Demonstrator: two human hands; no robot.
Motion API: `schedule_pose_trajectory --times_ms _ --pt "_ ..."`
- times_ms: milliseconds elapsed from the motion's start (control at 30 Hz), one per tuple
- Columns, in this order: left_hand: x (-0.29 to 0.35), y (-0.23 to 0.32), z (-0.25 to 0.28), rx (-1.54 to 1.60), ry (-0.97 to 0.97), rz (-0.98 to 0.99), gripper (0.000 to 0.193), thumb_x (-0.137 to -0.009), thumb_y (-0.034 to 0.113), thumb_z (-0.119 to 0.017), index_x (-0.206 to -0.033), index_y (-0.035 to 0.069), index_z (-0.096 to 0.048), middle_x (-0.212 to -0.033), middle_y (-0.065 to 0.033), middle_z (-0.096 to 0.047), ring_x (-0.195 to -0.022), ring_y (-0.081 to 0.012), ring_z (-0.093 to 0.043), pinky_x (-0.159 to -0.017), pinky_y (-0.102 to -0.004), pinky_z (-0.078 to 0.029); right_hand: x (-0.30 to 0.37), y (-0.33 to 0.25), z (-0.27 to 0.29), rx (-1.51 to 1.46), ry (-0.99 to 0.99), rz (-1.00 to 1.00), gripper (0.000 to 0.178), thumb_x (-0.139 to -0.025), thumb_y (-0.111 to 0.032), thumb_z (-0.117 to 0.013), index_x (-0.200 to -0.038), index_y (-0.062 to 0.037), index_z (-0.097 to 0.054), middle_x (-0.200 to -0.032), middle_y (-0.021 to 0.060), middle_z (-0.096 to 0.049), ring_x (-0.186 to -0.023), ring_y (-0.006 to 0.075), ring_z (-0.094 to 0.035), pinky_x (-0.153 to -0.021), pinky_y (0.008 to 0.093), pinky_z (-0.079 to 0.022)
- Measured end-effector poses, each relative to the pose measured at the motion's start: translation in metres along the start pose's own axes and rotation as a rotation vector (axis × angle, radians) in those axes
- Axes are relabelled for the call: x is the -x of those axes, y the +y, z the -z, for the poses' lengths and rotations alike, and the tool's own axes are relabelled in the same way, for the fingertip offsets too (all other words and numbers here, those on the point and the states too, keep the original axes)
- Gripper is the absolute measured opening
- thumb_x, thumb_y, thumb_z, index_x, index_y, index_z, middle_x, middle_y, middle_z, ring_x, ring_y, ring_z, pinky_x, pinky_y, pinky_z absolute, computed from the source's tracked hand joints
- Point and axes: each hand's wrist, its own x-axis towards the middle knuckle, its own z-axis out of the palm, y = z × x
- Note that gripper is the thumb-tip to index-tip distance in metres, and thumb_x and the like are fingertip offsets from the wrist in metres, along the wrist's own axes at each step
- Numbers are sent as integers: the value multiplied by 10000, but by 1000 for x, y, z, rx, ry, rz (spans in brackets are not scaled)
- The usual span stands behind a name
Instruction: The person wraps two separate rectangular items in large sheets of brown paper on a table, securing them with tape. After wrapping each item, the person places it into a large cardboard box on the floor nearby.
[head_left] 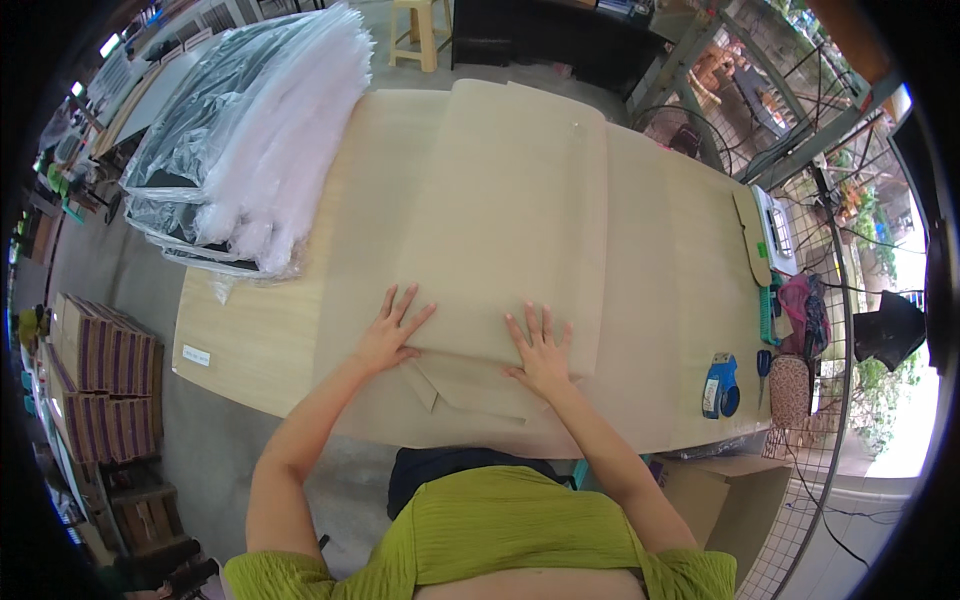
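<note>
Brown kraft paper [500,220] lies folded over itself across the middle of the table, its near edge creased and partly lifted. Flat on it at the left rests my left hand [385,335], fingers spread. To the right, my right hand [540,352] also presses on the paper with its fingers apart. Between and below my hands a loose paper flap [425,385] sticks out toward me. What lies under the folded paper is hidden.
Plastic-wrapped packs [250,150] are piled at the table's far left. On the right side are a blue tape dispenser [720,385], scissors [763,375], a white device [777,235] and a patterned pouch [790,392]. Cardboard stacks [110,380] stand on the floor at left; a yellow stool [418,35] stands beyond.
</note>
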Motion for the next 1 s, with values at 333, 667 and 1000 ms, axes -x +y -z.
schedule_pose_trajectory --times_ms 333,667,1000 --pt "45 10 -28 76 -171 -349 973 -735 537 -737 -1524 159 -312 -1536 -129 -366 -1414 -332 -336 -1138 -499 -307 6 6 -2 -37 52 -47 1135 -655 -523 -815 -1568 -312 -175 -1641 113 -93 -1502 380 -84 -1078 742 -165" --pt "39 30 -3 57 -267 -249 874 -733 461 -706 -1481 150 -378 -1480 -61 -450 -1348 -267 -433 -1127 -500 -327 75 70 -13 -242 156 -686 1312 -607 -410 -889 -1578 -154 -45 -1625 204 -50 -1481 450 -97 -1034 732 -263" --pt "13 53 -7 126 -210 215 285 -775 216 -682 -1049 156 -729 -882 -105 -717 -872 -306 -679 -763 -444 -537 104 57 11 -311 205 -121 894 -678 -456 -817 -1445 -182 -448 -1603 122 -248 -1478 354 -212 -1088 724 -131"
